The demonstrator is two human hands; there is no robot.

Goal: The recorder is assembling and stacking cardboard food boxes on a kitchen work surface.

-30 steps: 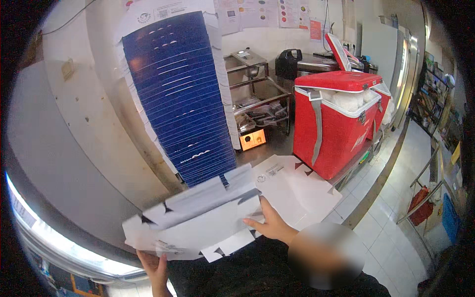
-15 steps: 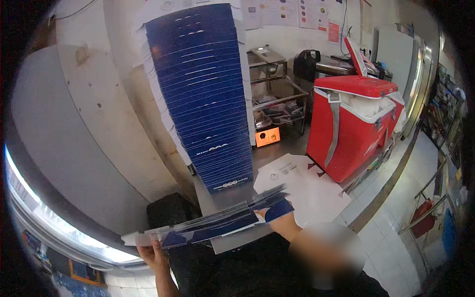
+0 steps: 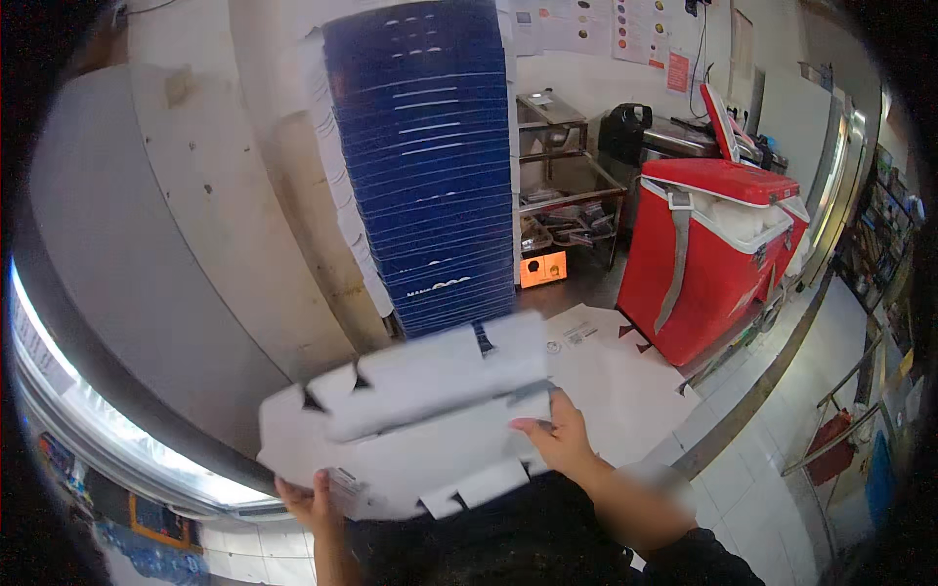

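1. Turned from nearly edge-on, blue underside showing half a second ago, the blank (image 3: 440, 444) now shows its white face, held above the near edge of the counter (image 3: 581, 295); the background has shifted rightward in view.
2. Left hand (image 3: 315, 500) pinches the blank's near-left corner, thumb on top. With so small a hold, that corner could slip or bend under a quick turn.
3. Right hand (image 3: 569, 439) grips its right end, thumb on the white face, fingers curled at the edge. Pulling unevenly against the left could twist the sheet or tear a notch.
4. Beyond, a second blank (image 3: 630, 391) lies on the counter, reaching its right edge; whether it overhangs, I cannot tell. A low sweep could snag its tabs and drag it off.
5. Behind the blank's far edge rises the tall blue stack (image 3: 430, 166). Whether they touch is unclear; a knock might unsettle so high a pile.
6. Right of it, the cooler (image 3: 660, 254) stands along the counter's right edge, lid ajar on white contents; a bump there risks a spill.
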